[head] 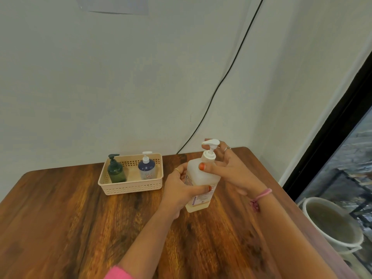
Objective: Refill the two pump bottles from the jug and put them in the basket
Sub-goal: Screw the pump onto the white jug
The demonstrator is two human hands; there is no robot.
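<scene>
A beige slotted basket (pixel 112 184) sits on the wooden table near the wall. Inside it stand a dark green pump bottle (pixel 116 171) on the left and a blue pump bottle (pixel 147 168) with a white pump on the right, both upright. To the right of the basket is the large translucent jug (pixel 201 178) with a white pump head, tilted slightly. My left hand (pixel 181 190) grips the jug's body. My right hand (pixel 231 170) holds the jug at its shoulder and neck, thumb on the front and fingers behind the pump collar.
The wooden table (pixel 80 228) has rounded corners; its right edge lies close to my right arm. A black cable (pixel 227 75) runs down the wall to the table's back edge. A white bucket (pixel 332 222) stands on the floor at the right, below a dark-framed window.
</scene>
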